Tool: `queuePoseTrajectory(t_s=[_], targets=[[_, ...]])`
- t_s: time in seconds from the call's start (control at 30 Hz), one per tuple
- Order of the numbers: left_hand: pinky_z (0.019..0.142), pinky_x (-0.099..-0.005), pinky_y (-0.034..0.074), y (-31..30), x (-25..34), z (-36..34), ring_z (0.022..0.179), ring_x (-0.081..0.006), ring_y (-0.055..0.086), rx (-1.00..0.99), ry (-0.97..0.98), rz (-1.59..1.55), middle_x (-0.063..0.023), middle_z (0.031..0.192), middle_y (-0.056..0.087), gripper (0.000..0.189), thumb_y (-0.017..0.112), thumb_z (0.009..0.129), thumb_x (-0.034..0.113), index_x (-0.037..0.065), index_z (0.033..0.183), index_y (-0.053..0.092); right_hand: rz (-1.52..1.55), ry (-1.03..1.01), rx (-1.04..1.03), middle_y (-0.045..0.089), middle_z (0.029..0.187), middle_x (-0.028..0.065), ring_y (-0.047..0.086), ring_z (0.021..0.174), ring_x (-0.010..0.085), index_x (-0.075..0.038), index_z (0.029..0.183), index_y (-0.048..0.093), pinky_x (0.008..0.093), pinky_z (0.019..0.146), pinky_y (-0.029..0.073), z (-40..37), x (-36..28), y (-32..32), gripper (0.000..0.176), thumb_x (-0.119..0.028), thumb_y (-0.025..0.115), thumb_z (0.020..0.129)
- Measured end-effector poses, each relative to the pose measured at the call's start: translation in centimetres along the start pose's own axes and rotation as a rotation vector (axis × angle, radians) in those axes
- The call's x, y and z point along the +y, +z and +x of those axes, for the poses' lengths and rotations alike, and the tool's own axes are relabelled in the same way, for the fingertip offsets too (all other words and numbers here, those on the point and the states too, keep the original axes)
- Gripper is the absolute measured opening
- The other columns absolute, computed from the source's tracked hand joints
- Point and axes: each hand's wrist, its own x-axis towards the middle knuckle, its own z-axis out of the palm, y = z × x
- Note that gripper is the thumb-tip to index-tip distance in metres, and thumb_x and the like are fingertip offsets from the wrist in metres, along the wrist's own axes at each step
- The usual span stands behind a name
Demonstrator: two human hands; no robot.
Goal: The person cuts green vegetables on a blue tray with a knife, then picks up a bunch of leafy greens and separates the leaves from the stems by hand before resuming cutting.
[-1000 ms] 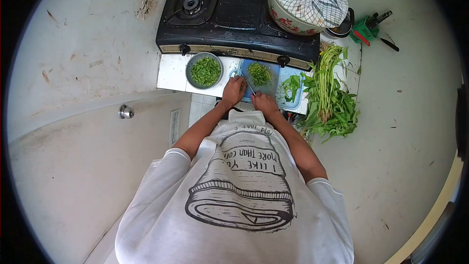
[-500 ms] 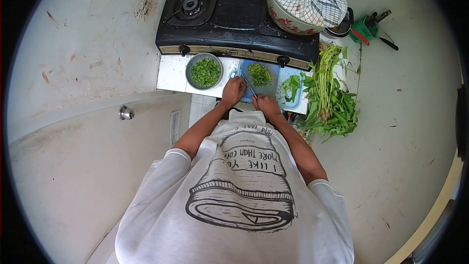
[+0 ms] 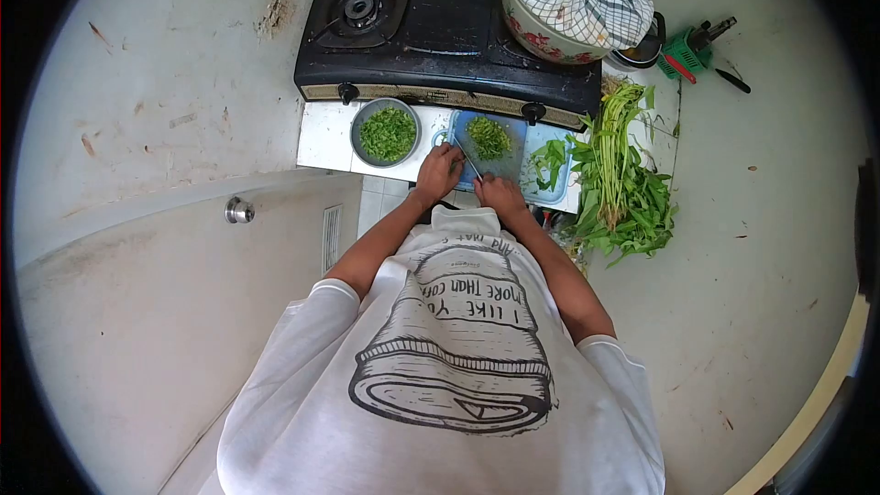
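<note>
My right hand is closed on the handle of a knife, whose blade points up and left across a blue cutting board. My left hand is at the board's left edge beside the blade, fingers curled; what they hold, if anything, is too small to make out. Chopped greens lie in a pile on the board, just above the blade. Left of the board stands a grey bowl filled with chopped greens. Loose leaves lie at the board's right side.
A black gas stove stands behind the board, with a cloth-covered pot on its right. Long-stemmed leafy greens hang over the counter's right edge. Farther right are a green basket with utensils and a black-handled knife.
The whole view has shifted very slightly. Both hands and the knife keep nearly the same place on the board.
</note>
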Motion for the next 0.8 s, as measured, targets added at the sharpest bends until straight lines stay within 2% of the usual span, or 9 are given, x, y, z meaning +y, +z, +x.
queuePoseTrajectory(t_s=[0.17, 0.27, 0.37, 0.47, 0.57, 0.77, 0.8], targets=[[0.083, -0.0448, 0.051, -0.2, -0.1, -0.1, 0.093, -0.0352, 0.063, 0.009, 0.003, -0.027, -0.0118, 0.089, 0.067, 0.010, 0.069, 0.081, 0.006, 0.006, 0.091, 0.067, 0.013, 0.010, 0.012, 0.072, 0.081, 0.0256, 0.072, 0.079, 0.0450, 0.003, 0.096, 0.066, 0.0540, 0.074, 0.058, -0.5, 0.4, 0.0, 0.050, -0.042, 0.047, 0.105], [0.080, -0.0436, 0.053, -0.1, -0.6, -0.1, 0.088, -0.0335, 0.065, -0.012, -0.021, -0.029, -0.0123, 0.092, 0.068, 0.008, 0.070, 0.084, 0.008, 0.006, 0.092, 0.070, 0.024, -0.025, 0.058, 0.069, 0.077, 0.0297, 0.070, 0.074, 0.0475, 0.005, 0.096, 0.064, 0.0557, 0.072, 0.056, -0.5, 0.9, 0.8, 0.051, -0.042, 0.047, 0.105], [0.079, -0.0451, 0.052, 0.0, -0.5, 0.1, 0.087, -0.0345, 0.065, 0.012, -0.052, -0.055, -0.0117, 0.087, 0.068, 0.007, 0.068, 0.081, 0.008, 0.006, 0.087, 0.069, 0.035, 0.001, 0.020, 0.069, 0.078, 0.0299, 0.070, 0.075, 0.0483, 0.004, 0.096, 0.064, 0.0562, 0.072, 0.056, -0.9, 0.0, -0.6, 0.051, -0.042, 0.046, 0.105], [0.078, -0.0451, 0.053, -0.1, -0.2, 0.0, 0.085, -0.0345, 0.065, 0.018, -0.070, -0.042, -0.0114, 0.086, 0.068, 0.007, 0.068, 0.081, 0.008, 0.007, 0.087, 0.069, 0.029, -0.015, 0.019, 0.069, 0.077, 0.0301, 0.070, 0.075, 0.0482, 0.004, 0.096, 0.064, 0.0562, 0.072, 0.057, -0.9, -0.2, -0.6, 0.050, -0.042, 0.046, 0.105], [0.076, -0.0418, 0.053, 0.1, -0.6, 0.1, 0.082, -0.0301, 0.066, -0.012, -0.056, 0.004, -0.0117, 0.089, 0.068, 0.007, 0.070, 0.083, 0.009, 0.005, 0.089, 0.070, -0.004, -0.002, -0.021, 0.071, 0.078, 0.0267, 0.072, 0.076, 0.0454, 0.002, 0.097, 0.065, 0.0556, 0.075, 0.057, -0.8, -0.2, -0.6, 0.049, -0.042, 0.045, 0.105], [0.075, -0.0415, 0.054, 0.1, -0.4, 0.0, 0.078, -0.0299, 0.067, 0.021, -0.049, -0.036, -0.0117, 0.087, 0.067, 0.008, 0.070, 0.082, 0.007, 0.005, 0.089, 0.071, 0.041, -0.055, 0.053, 0.070, 0.076, 0.0283, 0.071, 0.074, 0.0454, 0.003, 0.096, 0.065, 0.0551, 0.071, 0.057, 0.2, 0.2, 0.7, 0.048, -0.041, 0.047, 0.105], [0.077, -0.0422, 0.054, -0.1, -0.2, 0.0, 0.080, -0.0315, 0.067, 0.011, -0.091, -0.062, -0.0119, 0.086, 0.068, 0.008, 0.069, 0.081, 0.007, 0.005, 0.089, 0.071, 0.033, -0.047, 0.040, 0.070, 0.076, 0.0285, 0.071, 0.074, 0.0457, 0.003, 0.096, 0.065, 0.0551, 0.071, 0.057, 0.2, 0.1, 0.7, 0.049, -0.041, 0.047, 0.105]])
